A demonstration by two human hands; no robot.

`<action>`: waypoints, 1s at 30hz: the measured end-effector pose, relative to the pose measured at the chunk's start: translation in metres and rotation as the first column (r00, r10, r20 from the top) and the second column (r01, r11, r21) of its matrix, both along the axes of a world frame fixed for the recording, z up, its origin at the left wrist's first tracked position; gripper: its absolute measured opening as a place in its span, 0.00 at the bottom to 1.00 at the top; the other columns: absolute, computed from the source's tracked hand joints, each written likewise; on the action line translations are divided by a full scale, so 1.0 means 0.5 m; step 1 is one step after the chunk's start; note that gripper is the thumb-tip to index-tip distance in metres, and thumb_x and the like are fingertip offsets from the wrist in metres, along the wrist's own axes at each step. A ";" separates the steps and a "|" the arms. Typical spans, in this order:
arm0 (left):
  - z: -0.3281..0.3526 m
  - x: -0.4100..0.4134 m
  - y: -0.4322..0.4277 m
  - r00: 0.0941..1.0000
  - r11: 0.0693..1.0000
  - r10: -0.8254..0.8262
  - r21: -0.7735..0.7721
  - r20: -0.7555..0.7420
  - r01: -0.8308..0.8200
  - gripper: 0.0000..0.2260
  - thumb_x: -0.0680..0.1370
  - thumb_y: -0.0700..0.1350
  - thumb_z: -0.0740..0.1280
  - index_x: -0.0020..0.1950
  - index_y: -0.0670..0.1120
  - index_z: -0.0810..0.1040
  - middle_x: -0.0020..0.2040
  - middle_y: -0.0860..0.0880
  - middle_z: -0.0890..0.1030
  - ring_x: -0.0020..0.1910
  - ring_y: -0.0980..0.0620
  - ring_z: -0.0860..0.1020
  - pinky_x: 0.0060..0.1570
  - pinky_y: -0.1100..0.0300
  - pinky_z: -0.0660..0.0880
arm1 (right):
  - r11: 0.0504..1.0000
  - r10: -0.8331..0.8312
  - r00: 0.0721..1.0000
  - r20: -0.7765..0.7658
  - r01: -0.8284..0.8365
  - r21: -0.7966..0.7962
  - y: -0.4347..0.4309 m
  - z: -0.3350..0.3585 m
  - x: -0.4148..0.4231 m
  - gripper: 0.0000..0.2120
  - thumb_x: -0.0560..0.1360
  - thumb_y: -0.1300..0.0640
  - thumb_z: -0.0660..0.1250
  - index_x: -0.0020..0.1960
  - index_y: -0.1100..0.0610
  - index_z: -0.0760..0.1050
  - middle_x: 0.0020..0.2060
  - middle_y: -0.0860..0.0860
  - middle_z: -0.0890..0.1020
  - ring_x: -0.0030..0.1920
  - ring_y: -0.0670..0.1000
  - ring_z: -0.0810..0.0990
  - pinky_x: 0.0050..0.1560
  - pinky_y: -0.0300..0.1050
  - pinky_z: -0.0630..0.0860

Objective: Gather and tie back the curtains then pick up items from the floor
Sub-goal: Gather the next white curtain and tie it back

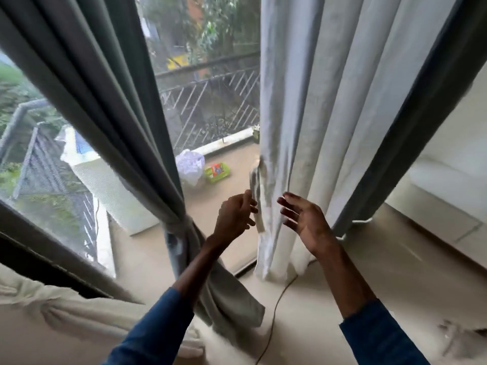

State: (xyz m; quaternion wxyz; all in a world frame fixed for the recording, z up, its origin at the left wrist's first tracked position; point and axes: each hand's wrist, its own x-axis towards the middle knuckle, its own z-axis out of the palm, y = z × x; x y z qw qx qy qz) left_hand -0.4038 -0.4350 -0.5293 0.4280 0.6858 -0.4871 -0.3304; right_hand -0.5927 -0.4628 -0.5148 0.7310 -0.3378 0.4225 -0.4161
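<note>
One loose curtain (329, 114), soft and light, hangs beside the window (210, 101), where the left hand (237, 214) pinches its tie strip (257, 206) and the right hand (303, 219) is spread beside the folds, best gathered at mid-height.

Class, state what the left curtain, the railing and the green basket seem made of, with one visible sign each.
Left curtain: woven cloth, matt grey; it hangs in soft folds. Railing: probably painted metal; thin straight diagonal bars. Basket: likely plastic; bright green, latticed walls, though blurred.
</note>
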 end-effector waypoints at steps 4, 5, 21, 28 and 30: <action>0.065 -0.099 -0.074 0.995 0.972 0.082 -0.225 0.049 -0.069 0.16 0.82 0.59 0.60 0.49 0.48 0.77 0.44 0.49 0.86 0.32 0.51 0.84 0.34 0.47 0.82 | 0.989 0.041 0.999 -0.027 -0.044 -0.139 -0.063 0.089 -0.098 0.11 0.76 0.57 0.71 0.58 0.56 0.82 0.52 0.53 0.87 0.46 0.50 0.81 0.46 0.44 0.74; 0.086 -0.122 -0.091 0.987 0.953 0.136 -0.285 0.087 -0.106 0.14 0.81 0.60 0.60 0.51 0.51 0.77 0.45 0.52 0.85 0.34 0.54 0.84 0.38 0.48 0.82 | 0.983 0.048 0.998 -0.044 -0.055 -0.176 -0.080 0.119 -0.119 0.11 0.76 0.56 0.71 0.58 0.56 0.82 0.52 0.54 0.87 0.46 0.50 0.81 0.46 0.44 0.74; 0.699 -0.153 -0.303 0.812 0.450 0.557 -0.885 0.173 -0.120 0.21 0.76 0.47 0.71 0.66 0.45 0.70 0.61 0.52 0.76 0.45 0.57 0.76 0.46 0.58 0.76 | 0.427 -0.376 0.918 -0.128 0.049 -0.903 -0.333 0.700 -0.145 0.17 0.69 0.50 0.80 0.55 0.54 0.82 0.49 0.47 0.86 0.47 0.48 0.85 0.44 0.43 0.81; 1.008 -0.105 -0.360 0.735 0.277 0.657 -0.960 0.170 -0.025 0.25 0.76 0.48 0.71 0.68 0.43 0.68 0.58 0.47 0.78 0.52 0.48 0.78 0.48 0.57 0.73 | 0.084 -0.611 0.790 -0.047 0.005 -0.996 -0.407 1.031 -0.093 0.38 0.66 0.35 0.77 0.67 0.55 0.73 0.58 0.46 0.79 0.55 0.48 0.80 0.55 0.42 0.76; 1.081 -0.104 -0.361 0.722 0.248 0.669 -0.969 0.177 0.008 0.24 0.76 0.48 0.71 0.67 0.41 0.68 0.55 0.46 0.78 0.50 0.48 0.77 0.48 0.57 0.71 | 0.013 -0.643 0.766 -0.004 0.005 -1.000 -0.417 1.101 -0.076 0.36 0.68 0.38 0.77 0.67 0.57 0.72 0.59 0.49 0.80 0.55 0.50 0.80 0.59 0.47 0.77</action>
